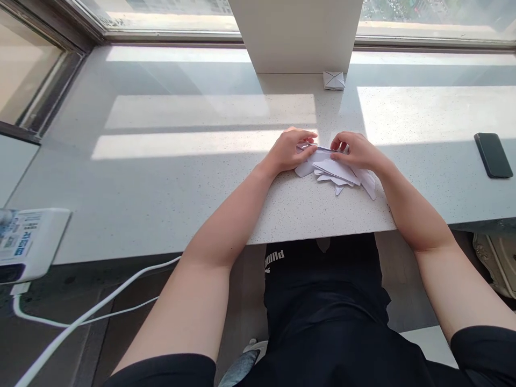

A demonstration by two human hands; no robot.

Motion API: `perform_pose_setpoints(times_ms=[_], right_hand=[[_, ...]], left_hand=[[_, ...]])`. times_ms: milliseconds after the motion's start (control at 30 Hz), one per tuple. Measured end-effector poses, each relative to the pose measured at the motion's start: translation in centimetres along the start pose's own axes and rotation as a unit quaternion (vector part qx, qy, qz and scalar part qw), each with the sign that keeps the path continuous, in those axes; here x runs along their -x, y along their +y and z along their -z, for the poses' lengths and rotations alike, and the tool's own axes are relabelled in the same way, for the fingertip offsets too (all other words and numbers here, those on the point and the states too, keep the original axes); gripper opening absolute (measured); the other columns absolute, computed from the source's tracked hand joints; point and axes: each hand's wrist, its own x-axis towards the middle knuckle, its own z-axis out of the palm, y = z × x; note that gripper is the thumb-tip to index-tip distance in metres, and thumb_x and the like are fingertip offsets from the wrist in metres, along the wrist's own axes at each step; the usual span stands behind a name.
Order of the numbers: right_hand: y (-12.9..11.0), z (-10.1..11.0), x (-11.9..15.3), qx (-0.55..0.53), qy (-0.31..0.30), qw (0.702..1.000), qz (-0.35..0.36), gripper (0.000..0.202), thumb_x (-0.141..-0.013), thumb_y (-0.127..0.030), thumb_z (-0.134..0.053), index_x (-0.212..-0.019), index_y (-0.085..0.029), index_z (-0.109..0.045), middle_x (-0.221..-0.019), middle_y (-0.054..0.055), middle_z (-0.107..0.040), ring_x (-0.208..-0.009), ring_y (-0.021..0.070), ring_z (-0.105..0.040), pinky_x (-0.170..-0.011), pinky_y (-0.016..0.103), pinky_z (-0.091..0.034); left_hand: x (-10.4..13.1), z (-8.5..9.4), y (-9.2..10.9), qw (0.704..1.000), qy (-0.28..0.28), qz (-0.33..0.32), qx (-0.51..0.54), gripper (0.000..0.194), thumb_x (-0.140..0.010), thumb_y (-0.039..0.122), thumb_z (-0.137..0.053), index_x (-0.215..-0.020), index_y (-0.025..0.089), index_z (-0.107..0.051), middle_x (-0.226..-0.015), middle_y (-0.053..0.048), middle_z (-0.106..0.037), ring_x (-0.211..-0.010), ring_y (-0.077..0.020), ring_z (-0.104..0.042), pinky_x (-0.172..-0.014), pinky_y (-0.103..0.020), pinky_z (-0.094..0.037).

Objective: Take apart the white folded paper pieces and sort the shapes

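Strip of folded white paper, long axis left to right, held at one end in half-curled left hand, at the other in pinching right hand, about equally near both, beyond heaped white paper pieces on speckled pale countertop.

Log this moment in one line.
left hand: holding paper | right hand: holding paper | paper pieces: heaped on counter | phone: lying far right
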Motion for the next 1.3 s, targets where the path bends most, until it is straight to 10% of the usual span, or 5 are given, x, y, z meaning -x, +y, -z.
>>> perform_pose_setpoints(times_ms=[333, 700, 1100, 1300], right_hand=[[0.0, -0.1, 0.3, 0.006, 0.006, 1.0, 0.008, 0.021, -0.101, -0.043, -0.092, -0.116, -0.031, -0.083, -0.128, 0.013, -0.088, -0.114, 0.0391, -0.078, -0.111, 0.064, -0.068], [-0.2, -0.3, 0.5, -0.033, 0.023, 0.999, 0.019, 0.051, -0.106, -0.066, -0.091, -0.138, -0.029, -0.075, -0.14, 0.017, -0.085, -0.119, 0.0373, -0.077, -0.103, 0.057, -0.071], [0.8, -0.2, -0.8, -0.193, 0.124, 0.973, 0.01, 0.062, -0.101, -0.079, -0.101, -0.138, -0.034, -0.076, -0.119, 0.009, -0.074, -0.117, 0.035, -0.078, -0.097, 0.055, -0.074], [-0.6, -1.4, -0.8, -0.279, 0.119, 0.953, 0.01, 0.079, -0.096, -0.098, -0.093, -0.144, -0.036, -0.086, -0.133, 0.009, -0.084, -0.137, 0.0348, -0.08, -0.108, 0.052, -0.073]], left_hand=[[-0.2, -0.2, -0.3, 0.999, -0.012, -0.041, -0.02, 0.004, -0.107, 0.029, -0.082, -0.105, 0.03, -0.085, -0.118, -0.009, -0.092, -0.117, -0.0352, -0.081, -0.123, -0.059, -0.063], [-0.7, -0.8, -1.0, 0.988, 0.119, -0.102, 0.017, 0.007, -0.118, 0.025, -0.083, -0.114, 0.029, -0.079, -0.138, -0.011, -0.088, -0.129, -0.0313, -0.085, -0.104, -0.049, -0.073], [-1.1, -1.9, -1.8, 0.96, 0.232, -0.036, 0.152, 0.058, -0.117, 0.086, -0.08, -0.14, 0.032, -0.079, -0.15, -0.016, -0.085, -0.131, -0.0341, -0.084, -0.108, -0.051, -0.073], [-1.1, -3.0, -1.0, 0.95, 0.203, -0.008, 0.237, 0.073, -0.109, 0.098, -0.081, -0.141, 0.032, -0.079, -0.131, -0.012, -0.087, -0.125, -0.0321, -0.088, -0.108, -0.049, -0.074]])
